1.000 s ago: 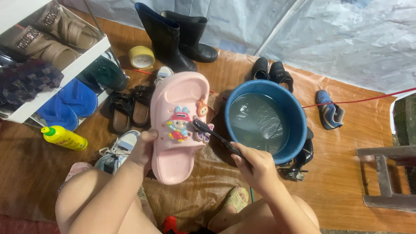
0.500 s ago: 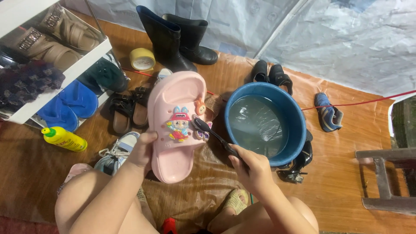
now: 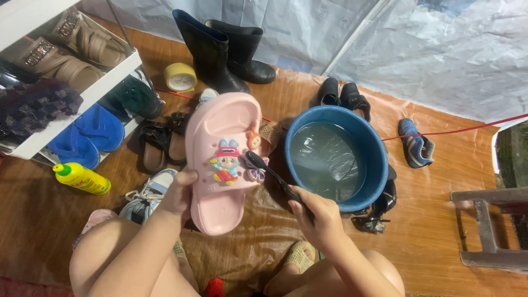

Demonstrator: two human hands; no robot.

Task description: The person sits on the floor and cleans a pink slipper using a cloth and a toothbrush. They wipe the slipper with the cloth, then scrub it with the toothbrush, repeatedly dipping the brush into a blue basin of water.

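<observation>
Change since a second ago: the pink slipper (image 3: 220, 159) has tilted a little more upright and shifted slightly left; the brush head stays on the charms.
Left hand (image 3: 179, 192): clenched round the slipper's lower edge, holding it off the floor, sole away from the camera.
Right hand (image 3: 319, 217): wrapped around the handle of a dark brush (image 3: 269, 173), its bristles touching the strap beside the cartoon charms (image 3: 225, 165).
Slipper's place: in the air above the brown plastic sheet (image 3: 258, 242), just left of the blue basin (image 3: 379, 159) of water.
Risk, charms: hard strokes could probably pop a charm off the strap.
Risk, basin: the right elbow works near the rim; a wide stroke might tip or splash water onto the shoes beside it.
Risk, grip: a wet slipper held by one edge may slip.
</observation>
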